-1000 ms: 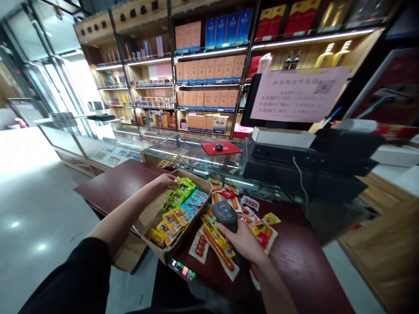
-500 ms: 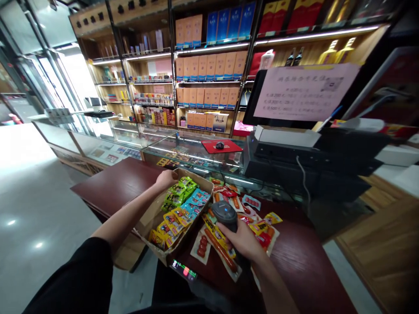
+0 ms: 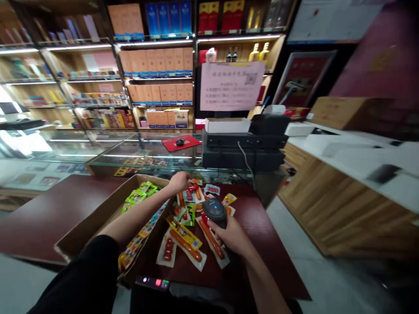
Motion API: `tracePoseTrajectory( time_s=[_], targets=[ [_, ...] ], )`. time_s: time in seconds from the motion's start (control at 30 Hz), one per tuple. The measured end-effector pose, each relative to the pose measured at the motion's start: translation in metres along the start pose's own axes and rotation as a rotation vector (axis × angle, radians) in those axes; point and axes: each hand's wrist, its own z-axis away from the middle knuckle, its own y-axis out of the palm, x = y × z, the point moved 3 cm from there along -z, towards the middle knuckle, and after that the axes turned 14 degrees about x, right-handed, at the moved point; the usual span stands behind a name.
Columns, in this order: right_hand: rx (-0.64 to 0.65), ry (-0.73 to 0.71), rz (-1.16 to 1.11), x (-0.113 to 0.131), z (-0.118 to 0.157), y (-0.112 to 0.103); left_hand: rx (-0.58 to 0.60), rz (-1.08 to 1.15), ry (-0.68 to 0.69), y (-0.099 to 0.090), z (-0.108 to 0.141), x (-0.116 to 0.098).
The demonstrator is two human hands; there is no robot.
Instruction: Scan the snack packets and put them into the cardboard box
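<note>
My right hand (image 3: 233, 235) is wrapped round the handle of a dark handheld barcode scanner (image 3: 214, 210) with a small blue light on top. The scanner hovers over packaged sausages (image 3: 186, 245) spread on the dark red tabletop. At the far side of this pile, my left hand (image 3: 179, 181) bends down over a few packs beside a red packet (image 3: 193, 188). Its fingertips are blurred, so whether they grip a pack cannot be made out. Under my left forearm stands an open cardboard box (image 3: 88, 218) with green snack packets (image 3: 141, 194), plus blue and yellow ones partly covered by the arm.
A glass display counter (image 3: 108, 152) runs behind the table, with a mouse (image 3: 180, 142) on a red pad. A monitor bearing a pink notice (image 3: 231, 87) stands beyond the pile. At the near edge lies a lit phone (image 3: 152, 282). A wooden cabinet (image 3: 347, 205) is to the right.
My view has turned to the right. My left hand has let go of the box's far rim and moved right, over the sausage packs. My right hand still holds the scanner above the pile.
</note>
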Motion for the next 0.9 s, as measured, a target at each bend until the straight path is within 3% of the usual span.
tracePoseTrajectory(
  time_s=[0.3, 0.57, 0.77, 0.9],
  targets=[
    [-0.143, 0.057, -0.008, -0.03, 0.03, -0.052, 0.114, -0.202, 0.172, 0.054, -0.083, -0.048],
    [-0.184, 0.066, -0.003, -0.044, 0.041, -0.069, 0.37, -0.293, 0.399, 0.091, -0.1, -0.099],
    [-0.196, 0.057, -0.004, -0.044, 0.047, -0.074, 0.295, -0.241, 0.418, 0.095, -0.102, -0.102],
    [-0.176, 0.041, -0.024, -0.041, 0.047, -0.069, 0.187, 0.148, 0.331, 0.078, -0.097, -0.085]
  ],
)
